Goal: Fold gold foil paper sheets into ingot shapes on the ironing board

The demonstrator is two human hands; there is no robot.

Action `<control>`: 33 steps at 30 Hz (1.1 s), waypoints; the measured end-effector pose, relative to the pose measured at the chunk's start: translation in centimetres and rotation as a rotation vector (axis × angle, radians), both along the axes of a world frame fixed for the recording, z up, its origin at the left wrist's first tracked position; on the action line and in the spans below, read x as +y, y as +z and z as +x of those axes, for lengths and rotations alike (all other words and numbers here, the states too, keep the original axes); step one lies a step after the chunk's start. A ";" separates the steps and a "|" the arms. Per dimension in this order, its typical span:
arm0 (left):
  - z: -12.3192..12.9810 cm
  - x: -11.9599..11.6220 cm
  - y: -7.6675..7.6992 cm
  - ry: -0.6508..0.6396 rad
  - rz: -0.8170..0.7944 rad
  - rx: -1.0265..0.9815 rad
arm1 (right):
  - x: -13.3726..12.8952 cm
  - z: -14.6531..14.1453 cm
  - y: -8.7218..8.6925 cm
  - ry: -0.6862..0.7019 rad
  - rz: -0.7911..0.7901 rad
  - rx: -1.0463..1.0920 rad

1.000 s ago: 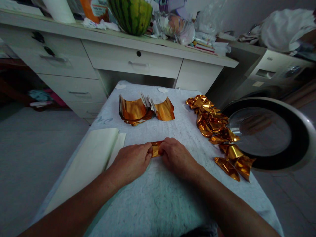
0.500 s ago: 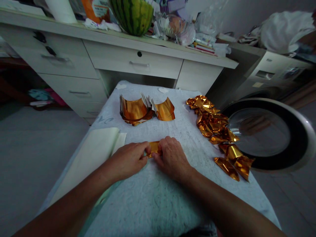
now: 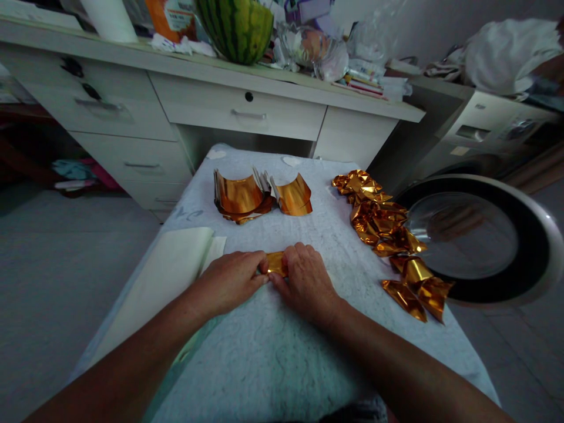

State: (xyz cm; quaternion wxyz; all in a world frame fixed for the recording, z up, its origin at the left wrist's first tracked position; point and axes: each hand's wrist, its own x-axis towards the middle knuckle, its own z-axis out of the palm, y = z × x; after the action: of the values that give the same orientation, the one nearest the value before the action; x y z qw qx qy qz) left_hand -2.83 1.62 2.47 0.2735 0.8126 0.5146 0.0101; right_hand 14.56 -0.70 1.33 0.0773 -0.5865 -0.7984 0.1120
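Head camera, and here at centre the bare left hand (image 3: 235, 279) and bare right hand (image 3: 304, 279) pinch opposite ends of a small, shiny gold foil strip (image 3: 276, 264), apparently to steady it evenly! Curved gold foil sheets (image 3: 240, 195) sit at twelve o'clock, seemingly for easy reach; creased gold foil pieces (image 3: 379, 220) trail from two past three, probably to stay separate.

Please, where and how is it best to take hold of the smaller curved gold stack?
Probably pinch the smaller curved gold stack by its raised right edge, coming from the right: it curls upward there and that side is free, while the left edge lies close to the larger stack.
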 end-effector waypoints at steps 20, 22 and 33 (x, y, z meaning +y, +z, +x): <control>0.2 -0.1 0.4 -0.004 -0.012 0.035 | 1.4 3.8 0.8 -0.060 -0.060 0.053; 0.2 -0.1 0.4 -0.005 -0.016 0.041 | 1.8 4.8 0.7 -0.061 -0.065 0.017; 0.1 -0.2 0.2 -0.012 -0.013 0.029 | 2.9 7.9 1.0 -0.035 -0.166 0.008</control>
State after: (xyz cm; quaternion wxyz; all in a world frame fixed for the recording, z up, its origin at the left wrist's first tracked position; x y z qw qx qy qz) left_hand -2.74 1.45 2.71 0.2713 0.8140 0.5136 -0.0064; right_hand 22.47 2.23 2.35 0.0336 -0.6043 -0.7756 0.1791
